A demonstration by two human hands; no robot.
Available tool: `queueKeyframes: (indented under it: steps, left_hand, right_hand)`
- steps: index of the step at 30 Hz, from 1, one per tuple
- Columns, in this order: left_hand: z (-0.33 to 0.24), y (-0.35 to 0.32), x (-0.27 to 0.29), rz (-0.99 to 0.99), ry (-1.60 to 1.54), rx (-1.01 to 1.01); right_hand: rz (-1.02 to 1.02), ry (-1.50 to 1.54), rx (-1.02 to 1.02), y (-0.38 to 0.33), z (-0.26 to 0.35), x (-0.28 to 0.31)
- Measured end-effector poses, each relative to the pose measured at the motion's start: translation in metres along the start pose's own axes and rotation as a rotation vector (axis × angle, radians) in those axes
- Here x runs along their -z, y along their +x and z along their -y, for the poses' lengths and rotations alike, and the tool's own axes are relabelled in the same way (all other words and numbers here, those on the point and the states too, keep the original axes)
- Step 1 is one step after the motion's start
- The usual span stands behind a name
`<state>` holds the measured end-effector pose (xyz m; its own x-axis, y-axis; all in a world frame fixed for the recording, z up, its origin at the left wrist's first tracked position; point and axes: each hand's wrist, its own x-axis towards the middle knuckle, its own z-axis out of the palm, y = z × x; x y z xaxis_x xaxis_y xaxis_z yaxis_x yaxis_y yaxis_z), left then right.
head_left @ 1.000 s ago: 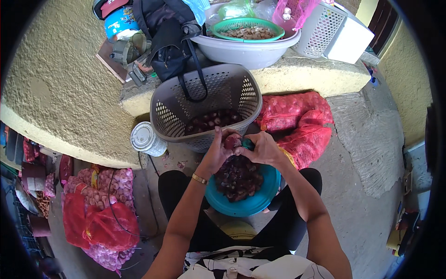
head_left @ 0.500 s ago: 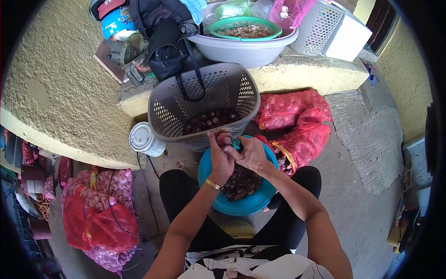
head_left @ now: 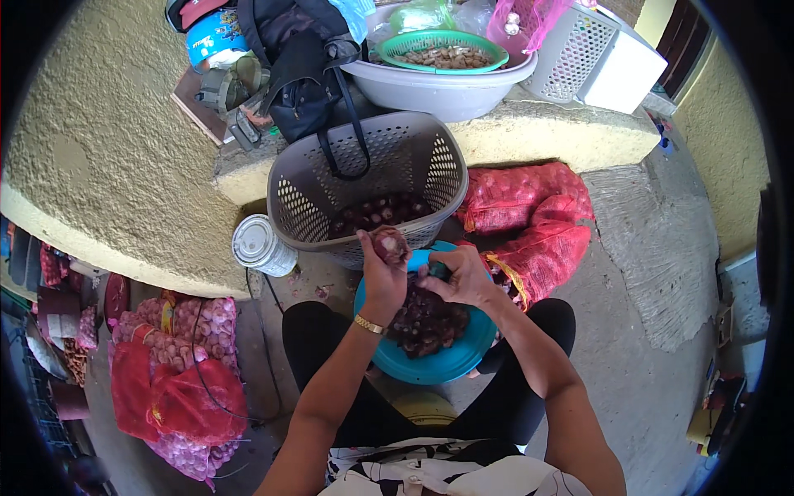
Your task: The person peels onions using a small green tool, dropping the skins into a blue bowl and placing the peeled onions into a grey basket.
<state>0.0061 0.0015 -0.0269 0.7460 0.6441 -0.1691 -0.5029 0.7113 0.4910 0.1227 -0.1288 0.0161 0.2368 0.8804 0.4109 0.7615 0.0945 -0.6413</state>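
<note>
My left hand [head_left: 385, 277] is closed round a red onion [head_left: 391, 246], raised over the near rim of a grey-brown perforated basket [head_left: 289, 178]. Dark red onions [head_left: 380, 212] lie at the bottom of that basket. To its right my right hand [head_left: 463, 279] is closed on a small teal object [head_left: 439, 269], mostly hidden by the fingers, so its kind is unclear. Below both hands, between my knees, sits a blue basin [head_left: 422, 372] with a heap of dark onions and loose skins [head_left: 426, 326]. The two hands are apart.
Red mesh sacks of onions [head_left: 529, 194] lie right of the basket; another filled mesh sack [head_left: 186, 364] is at the left. A lidded white bucket [head_left: 263, 245] stands beside the basket. On the ledge are a black bag [head_left: 302, 83] and a grey tub [head_left: 447, 95].
My hands have moved apart: the left has turned and lifted the onion slightly, and the right has drawn away to the right and down. The view has shifted slightly.
</note>
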Motion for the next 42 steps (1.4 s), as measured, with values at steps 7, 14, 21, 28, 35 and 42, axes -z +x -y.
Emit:
queueKeyframes:
  steps: [7,14,21,28,35,42]
  left_hand:
    - [-0.018,-0.003,-0.015,0.018,-0.092,0.171]
    - [-0.004,-0.004,-0.019,0.071,-0.018,0.097]
    - [0.017,-0.011,-0.016,0.282,0.001,-0.009]
    - [0.016,-0.015,-0.019,0.203,0.105,-0.036]
    - [0.003,-0.004,-0.013,0.403,0.049,-0.01]
    - [-0.006,-0.003,-0.003,0.241,-0.014,0.032]
  right_hand:
    - [0.187,-0.124,0.02,-0.012,0.003,0.027]
    - [-0.005,0.122,-0.309,-0.003,0.026,0.015]
    - [-0.411,0.521,-0.374,0.006,0.018,-0.015]
    - [-0.4,0.664,-0.394,0.001,0.01,-0.016]
    - [-0.183,0.471,-0.583,-0.007,0.013,0.001]
    - [0.161,0.422,-0.53,-0.015,0.015,0.014]
